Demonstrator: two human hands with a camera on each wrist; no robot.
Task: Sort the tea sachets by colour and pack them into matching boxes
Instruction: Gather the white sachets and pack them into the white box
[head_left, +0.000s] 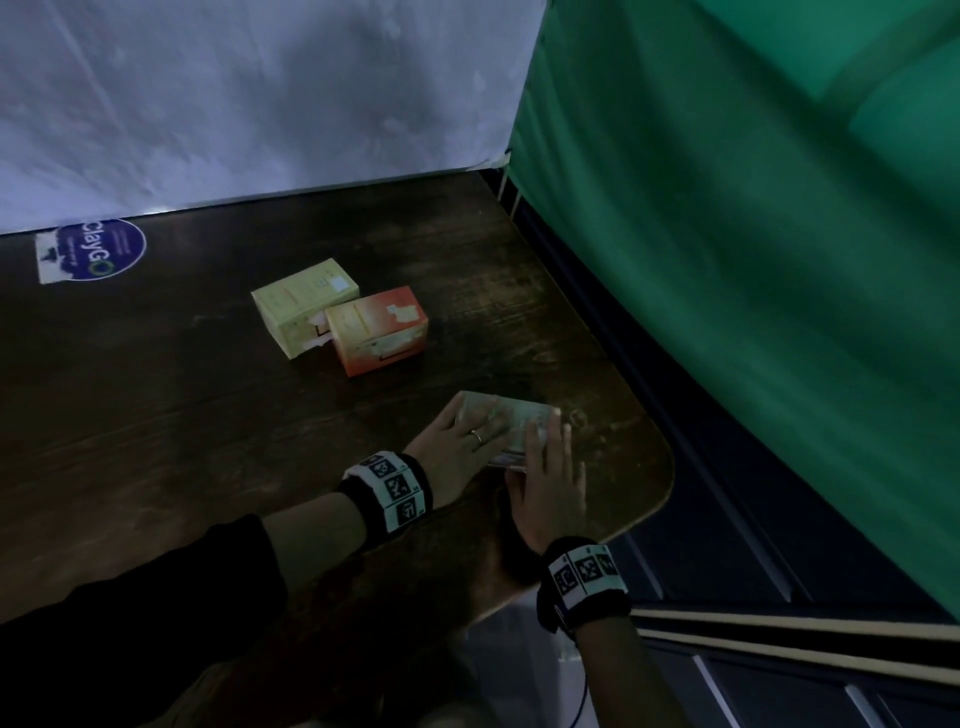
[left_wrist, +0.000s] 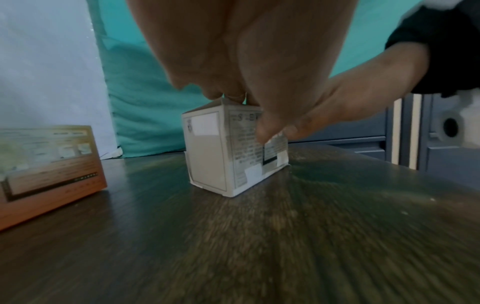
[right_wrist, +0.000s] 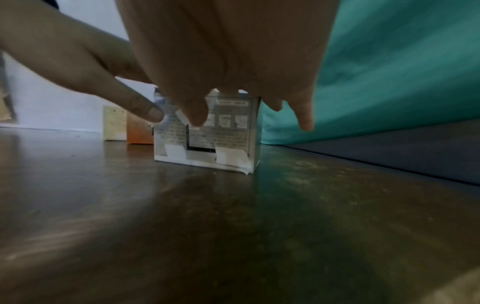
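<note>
I am watching both hands working on the grey box (head_left: 511, 422), which is standing on the table (head_left: 208, 415) near its right front corner. My left hand (head_left: 462, 441) is lying over the box's top from the left, fingers draped across it and curling down over the far edge, so it is holding the box. My right hand (head_left: 550, 467) is coming in from the near side, its fingers (right_wrist: 194, 115) reaching onto the printed front face and the thumb (right_wrist: 145, 109) pressing at the left edge of that face. Whether it is really gripping I cannot tell. Further back, well apart from the hands, the yellow box (head_left: 304, 304) and the orange box (head_left: 379, 327) are standing side by side, touching.
</note>
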